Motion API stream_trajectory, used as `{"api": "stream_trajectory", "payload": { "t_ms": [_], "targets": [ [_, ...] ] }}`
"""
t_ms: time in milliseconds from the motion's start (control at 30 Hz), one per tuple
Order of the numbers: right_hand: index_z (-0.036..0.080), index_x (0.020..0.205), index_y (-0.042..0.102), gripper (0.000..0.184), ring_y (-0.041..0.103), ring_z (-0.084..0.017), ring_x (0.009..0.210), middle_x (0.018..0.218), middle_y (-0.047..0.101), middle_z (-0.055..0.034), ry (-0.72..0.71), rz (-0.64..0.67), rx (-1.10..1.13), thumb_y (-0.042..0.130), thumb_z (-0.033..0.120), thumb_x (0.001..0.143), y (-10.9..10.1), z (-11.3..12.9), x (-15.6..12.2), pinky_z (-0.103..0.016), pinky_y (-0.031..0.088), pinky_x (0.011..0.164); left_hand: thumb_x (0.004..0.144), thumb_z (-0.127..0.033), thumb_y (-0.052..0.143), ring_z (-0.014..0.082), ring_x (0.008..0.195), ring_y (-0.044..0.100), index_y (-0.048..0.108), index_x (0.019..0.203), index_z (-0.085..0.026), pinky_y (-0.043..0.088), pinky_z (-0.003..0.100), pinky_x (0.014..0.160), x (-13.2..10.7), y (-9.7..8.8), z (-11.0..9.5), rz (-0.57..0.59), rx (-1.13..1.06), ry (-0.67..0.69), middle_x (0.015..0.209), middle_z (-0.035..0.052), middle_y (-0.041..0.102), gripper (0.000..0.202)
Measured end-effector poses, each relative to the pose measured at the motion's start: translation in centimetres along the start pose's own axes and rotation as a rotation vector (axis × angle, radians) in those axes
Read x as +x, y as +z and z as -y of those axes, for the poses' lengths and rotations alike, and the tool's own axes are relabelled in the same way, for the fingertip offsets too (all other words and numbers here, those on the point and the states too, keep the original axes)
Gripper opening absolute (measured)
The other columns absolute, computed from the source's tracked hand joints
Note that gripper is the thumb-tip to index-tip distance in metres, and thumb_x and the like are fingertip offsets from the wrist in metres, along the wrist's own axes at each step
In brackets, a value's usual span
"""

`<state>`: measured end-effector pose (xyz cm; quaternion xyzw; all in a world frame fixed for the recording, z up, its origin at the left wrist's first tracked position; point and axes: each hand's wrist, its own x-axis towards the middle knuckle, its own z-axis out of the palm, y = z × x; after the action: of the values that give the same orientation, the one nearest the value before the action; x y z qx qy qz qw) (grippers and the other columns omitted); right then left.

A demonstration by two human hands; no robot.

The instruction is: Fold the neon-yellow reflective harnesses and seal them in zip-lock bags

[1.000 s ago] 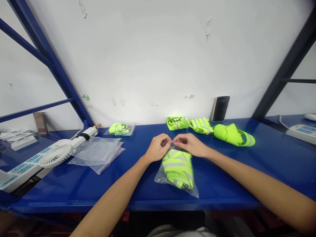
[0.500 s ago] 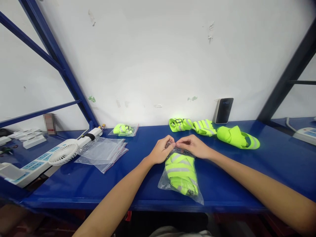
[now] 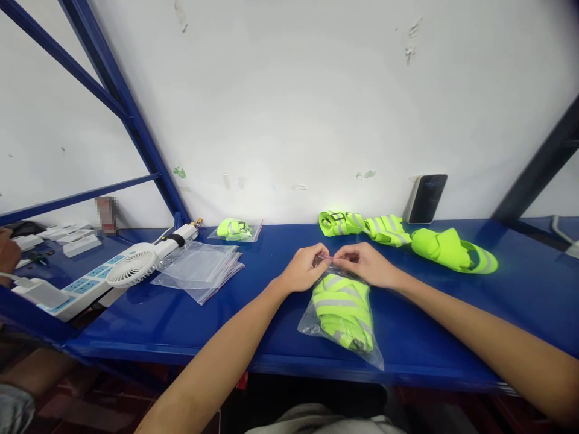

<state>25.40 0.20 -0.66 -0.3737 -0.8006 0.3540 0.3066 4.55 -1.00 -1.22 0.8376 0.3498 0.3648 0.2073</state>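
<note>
Both of my hands pinch the top edge of a clear zip bag [image 3: 309,320] lying near the table's front edge. Inside it is a folded neon-yellow reflective strap bundle [image 3: 340,306] with grey stripes. My left hand [image 3: 306,265] is closed on the bag's opening, thumb against fingers. Close beside it, my right hand [image 3: 364,263] is closed on the same edge. The fingertips of the two hands almost meet, and they partly hide the bag's seal. Behind them lie a rolled reflective strap [image 3: 339,223], a second one [image 3: 387,230] and a looser one [image 3: 447,250].
A stack of clear zip bags [image 3: 199,265] lies left, with a bagged yellow strap [image 3: 234,229] behind it. A white handheld fan [image 3: 132,269] rests on a power strip [image 3: 90,283]. A black-faced device [image 3: 427,199] leans on the wall. Another person's hand [image 3: 8,253] shows far left.
The view has shifted slightly, so things appear further right. My hands stay at the bag's top edge, fingertips still close together. Another person's hand and leg have come into view at the left.
</note>
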Motion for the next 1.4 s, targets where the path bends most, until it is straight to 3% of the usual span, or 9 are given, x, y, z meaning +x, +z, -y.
{"api": "stream_trajectory", "payload": {
  "t_ms": [233,600,767,1067,1400],
  "targets": [
    [0.015,0.085,0.065,0.033,0.049,-0.013,0.059,0.068,0.061,-0.0017,-0.035,0.025,-0.065,0.056,0.047,0.088,-0.1,0.4,-0.1,-0.026,0.038,0.055,0.091,-0.03,0.05,0.0119,0.067,0.054,0.06,0.091,-0.015,0.041,0.023,0.064,0.1,0.3,0.1,0.012,-0.034,-0.023,0.079,0.0008,0.063,0.018],
    [0.016,0.085,0.067,0.034,0.043,-0.012,0.056,0.061,0.054,0.0015,-0.02,0.055,0.006,0.064,0.049,0.083,-0.1,0.1,0.0,-0.025,0.033,0.053,0.087,-0.03,0.057,0.0121,0.065,0.055,0.064,0.084,-0.014,0.043,0.024,0.063,0.1,0.3,-0.5,-0.039,-0.073,-0.062,0.075,0.0023,0.065,0.018],
    [0.016,0.076,0.066,0.031,0.043,-0.011,0.057,0.061,0.054,0.001,-0.025,0.13,-0.008,0.065,0.046,0.082,-0.8,0.1,0.0,-0.025,0.034,0.053,0.084,-0.035,0.064,0.0136,0.066,0.059,0.07,0.084,-0.013,0.045,0.024,0.064,0.2,0.1,0.1,0.054,-0.213,-0.129,0.074,0.0043,0.07,0.023],
    [0.015,0.071,0.063,0.037,0.044,-0.011,0.056,0.06,0.055,0.0005,0.026,0.162,-0.001,0.068,0.05,0.08,-1.5,-0.9,0.5,-0.025,0.034,0.053,0.082,-0.029,0.066,0.0168,0.072,0.065,0.076,0.086,-0.014,0.047,0.026,0.068,0.6,-2.3,0.8,0.099,-0.167,-0.127,0.079,0.0063,0.075,0.018],
    [0.016,0.077,0.063,0.039,0.046,-0.012,0.056,0.063,0.056,0.0008,0.043,0.166,-0.005,0.064,0.055,0.082,-2.4,-0.9,0.7,-0.026,0.034,0.053,0.085,-0.03,0.062,0.016,0.069,0.064,0.076,0.086,-0.015,0.045,0.025,0.065,0.3,-4.6,1.7,0.061,-0.098,-0.135,0.074,0.0046,0.074,0.021]
  ]
}}
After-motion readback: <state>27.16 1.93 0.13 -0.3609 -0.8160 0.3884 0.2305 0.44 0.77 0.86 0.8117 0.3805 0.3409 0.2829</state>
